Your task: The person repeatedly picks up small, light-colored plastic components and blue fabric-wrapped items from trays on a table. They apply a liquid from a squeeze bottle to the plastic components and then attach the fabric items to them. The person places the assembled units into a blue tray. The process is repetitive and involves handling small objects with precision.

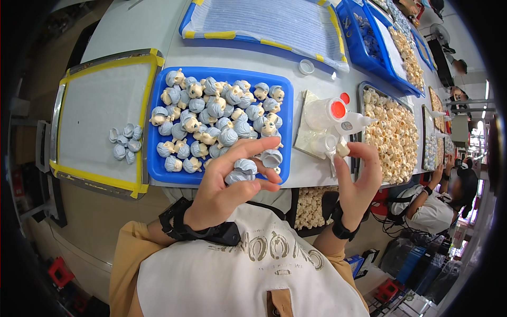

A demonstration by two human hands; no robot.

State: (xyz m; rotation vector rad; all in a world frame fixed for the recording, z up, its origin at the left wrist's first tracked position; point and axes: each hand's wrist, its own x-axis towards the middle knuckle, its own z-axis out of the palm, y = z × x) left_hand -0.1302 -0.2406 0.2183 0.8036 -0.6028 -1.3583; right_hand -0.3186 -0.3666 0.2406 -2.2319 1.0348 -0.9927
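My left hand (224,177) is curled, palm up, around hollow blue-grey doll hair pieces (244,169). Another hair piece (271,158) sits by its fingertips. Under and beyond this hand is a blue tray (158,90) of many small doll heads (215,108) with blue-grey hair. At the tray's right, my right hand (362,171) pinches a small cream-coloured piece (342,148) between thumb and finger; its exact kind is hard to make out. Close by that piece stand a small clear cup (323,143) and a white squeeze bottle (355,124) with a nozzle.
A clear red-topped bottle (323,113) stands on a pale board (304,132). Further right lies a tray of cream parts (391,137). On the left, a yellow-taped frame (95,105) bears several loose hair pieces (125,142). Another person (441,206) works at right.
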